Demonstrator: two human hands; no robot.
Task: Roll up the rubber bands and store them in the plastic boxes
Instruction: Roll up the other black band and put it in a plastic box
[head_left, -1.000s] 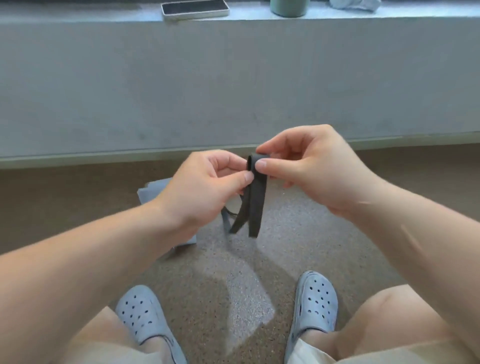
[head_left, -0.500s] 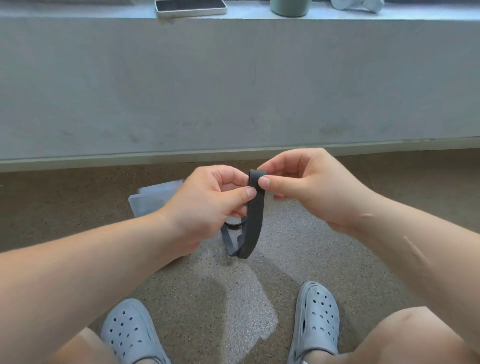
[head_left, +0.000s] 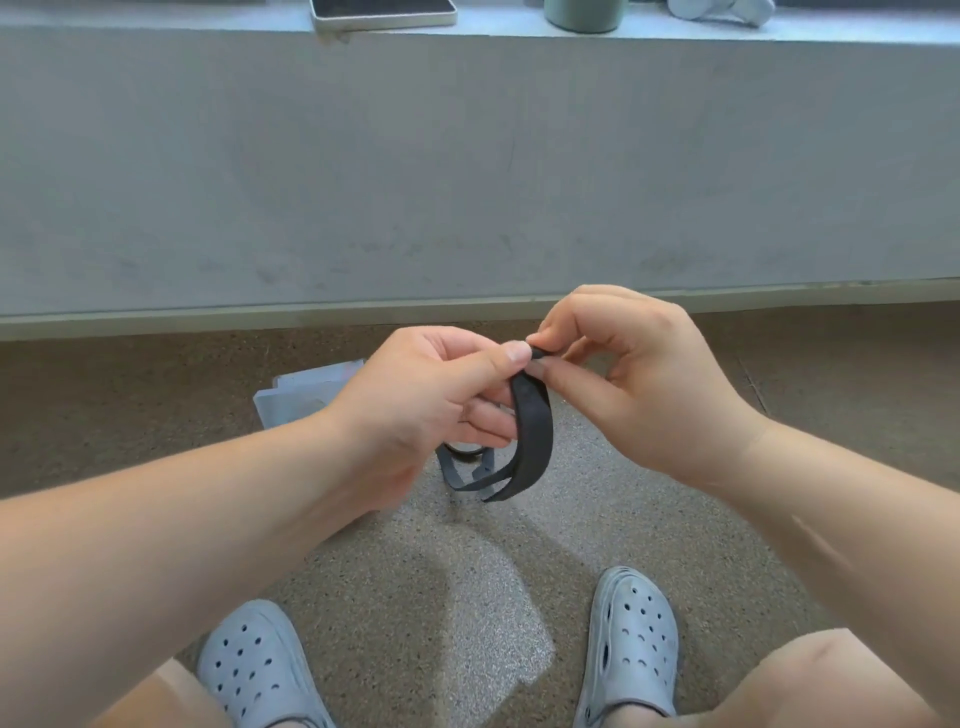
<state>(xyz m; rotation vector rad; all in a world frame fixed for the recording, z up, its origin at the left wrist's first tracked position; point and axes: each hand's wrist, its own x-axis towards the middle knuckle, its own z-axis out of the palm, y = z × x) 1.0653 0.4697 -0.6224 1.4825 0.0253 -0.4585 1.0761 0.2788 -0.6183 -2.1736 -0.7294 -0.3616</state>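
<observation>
Bowed wider now, rubber band (head_left: 532, 441) hangs pinched by left hand (head_left: 415, 410) and right hand (head_left: 639, 384).

Text check, head view: nothing legible.
The screen of the flat device (head_left: 383, 11) on the ledge (head_left: 727, 31) is dark, with no characters that can be made out. The cup (head_left: 583, 15) beside it is cut off at the frame edge, with no marking readable. The rubber band (head_left: 532, 431), plastic box (head_left: 296, 400) and both clogs (head_left: 258, 670) show plain surfaces, with no label, brand or number.
</observation>
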